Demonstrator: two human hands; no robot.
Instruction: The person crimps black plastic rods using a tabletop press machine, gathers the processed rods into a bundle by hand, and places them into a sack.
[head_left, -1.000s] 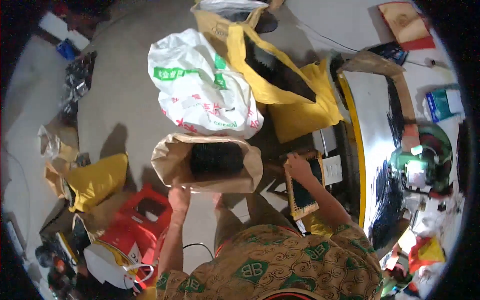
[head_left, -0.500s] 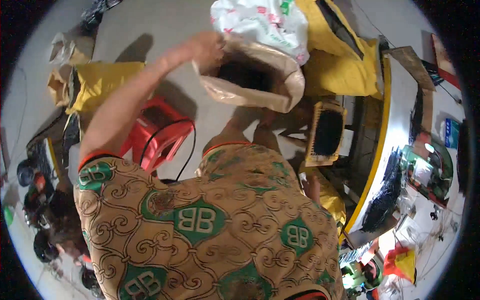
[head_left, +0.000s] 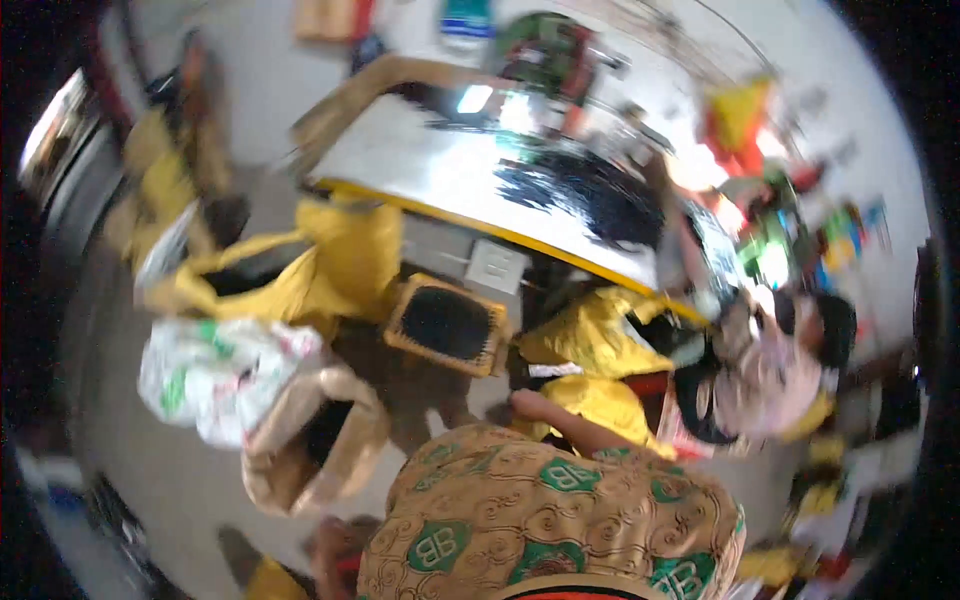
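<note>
The right hand (head_left: 527,404) is the only hand that really shows here, sticking out past the patterned tan and green sleeve (head_left: 560,500) and sitting right against a yellow bag (head_left: 600,405) on the floor, just below a small white slip (head_left: 553,370). Everything is smeared by motion blur, so I honestly can't tell if the fingers are curled around the bag's edge or just resting there. The left hand isn't visible at all, it's somewhere under the shirt at the bottom of the shot. Just up and left of the right hand there's a square yellow-rimmed basket (head_left: 445,325) with a dark inside, standing tilted on the floor. Further left is an open brown paper bag (head_left: 310,440), mouth gaping toward the camera, and leaning against its upper left side is a white plastic bag (head_left: 215,375) with green and red print. Above those sits a big yellow tote (head_left: 300,265), open at the top. Behind all of it runs a long table (head_left: 450,170) with a yellow edge and a shiny top, cluttered with dark stuff I can't make out. Off to the right another person (head_left: 775,365) in a light pinkish top is crouched near colourful clutter, well apart from the right hand.
</note>
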